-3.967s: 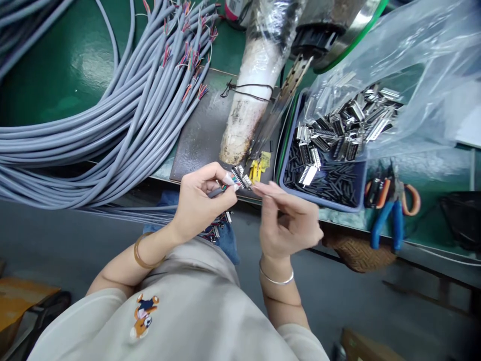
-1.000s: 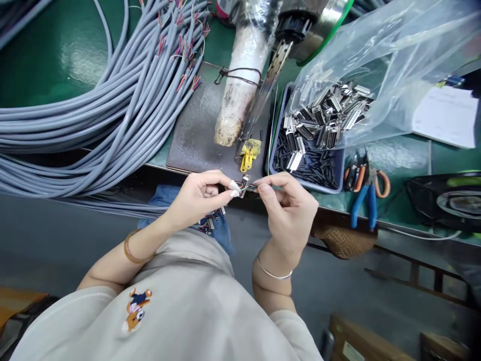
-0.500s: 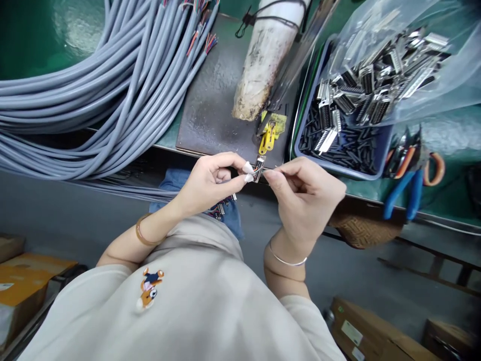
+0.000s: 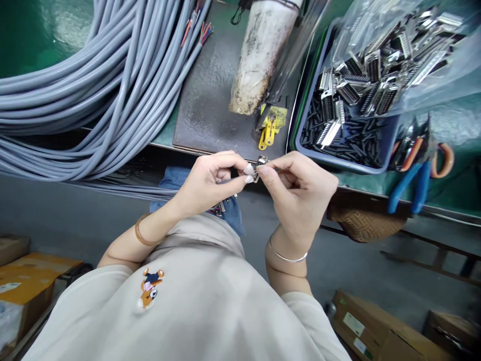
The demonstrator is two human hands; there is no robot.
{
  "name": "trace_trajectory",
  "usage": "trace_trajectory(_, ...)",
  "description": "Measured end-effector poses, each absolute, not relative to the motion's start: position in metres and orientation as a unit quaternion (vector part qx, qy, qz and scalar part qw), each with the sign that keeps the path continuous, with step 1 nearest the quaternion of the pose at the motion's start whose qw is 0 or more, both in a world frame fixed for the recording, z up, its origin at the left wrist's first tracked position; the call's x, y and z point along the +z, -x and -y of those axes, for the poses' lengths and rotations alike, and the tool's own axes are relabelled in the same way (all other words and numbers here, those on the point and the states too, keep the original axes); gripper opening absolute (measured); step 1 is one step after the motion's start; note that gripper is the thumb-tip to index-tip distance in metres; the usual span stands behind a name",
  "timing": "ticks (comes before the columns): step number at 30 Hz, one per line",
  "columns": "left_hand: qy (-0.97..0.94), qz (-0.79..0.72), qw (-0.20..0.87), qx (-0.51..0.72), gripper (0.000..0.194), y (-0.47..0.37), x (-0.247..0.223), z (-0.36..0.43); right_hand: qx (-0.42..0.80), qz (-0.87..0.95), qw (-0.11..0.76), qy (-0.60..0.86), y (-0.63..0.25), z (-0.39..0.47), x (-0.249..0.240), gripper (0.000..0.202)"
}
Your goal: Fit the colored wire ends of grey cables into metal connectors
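At the front edge of the bench, my left hand (image 4: 216, 178) is closed, thumb and forefinger pinching thin wires (image 4: 254, 176). White covers or tape wrap those two fingertips. A small metal connector (image 4: 262, 161) with a dark row of contacts sits between my two hands, partly hidden by fingers. My right hand (image 4: 300, 183) is closed in a pinch against the connector's right side, its fingertips on a thin wire. Just behind the connector, a yellow clip (image 4: 269, 131) stands on the dark metal plate (image 4: 210, 100).
Grey cables (image 4: 124, 90) with stripped ends lie at left. A stained white tube (image 4: 259, 55) stands over the plate. At right are a blue bin (image 4: 343, 163) of black sleeves, a plastic bag (image 4: 447, 95) of metal connectors and blue-handled pliers (image 4: 408, 185). Wired connectors (image 4: 221, 206) rest on my lap.
My right hand has moved left, its fingertips coming up against the connector and covering more of it. My left hand keeps its pinch almost unmoved. The view has shifted slightly.
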State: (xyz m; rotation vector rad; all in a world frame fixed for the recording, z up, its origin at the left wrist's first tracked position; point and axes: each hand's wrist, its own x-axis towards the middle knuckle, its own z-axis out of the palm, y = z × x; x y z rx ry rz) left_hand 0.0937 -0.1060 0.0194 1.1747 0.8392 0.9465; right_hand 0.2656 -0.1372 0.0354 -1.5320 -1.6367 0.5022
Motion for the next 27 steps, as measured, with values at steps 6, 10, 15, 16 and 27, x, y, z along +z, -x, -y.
trace_trajectory(6,-0.523,-0.370,0.649,0.411,0.006,-0.0936,0.0194,0.1069,0.184,0.608,0.485,0.601,-0.2668,0.1354,0.0357,0.027)
trace_trajectory(10,-0.530,-0.375,0.646,0.402,0.008,-0.0932,0.0171,0.1073,0.202,0.647,0.423,0.601,-0.2687,0.1349,0.0373,0.030)
trace_trajectory(15,-0.525,-0.380,0.650,0.397,0.008,-0.0936,0.0188,0.1076,0.208,0.671,0.408,0.583,-0.2703,0.1345,0.0400,0.034)
trace_trajectory(16,-0.520,-0.384,0.652,0.396,0.009,-0.0940,0.0199,0.1075,0.208,0.677,0.403,0.579,-0.2698,0.1348,0.0403,0.034)
trace_trajectory(27,-0.439,-0.315,0.732,0.415,0.019,-0.0887,0.0197,0.1089,0.142,0.673,0.444,0.574,-0.2670,0.1406,0.0307,0.018)
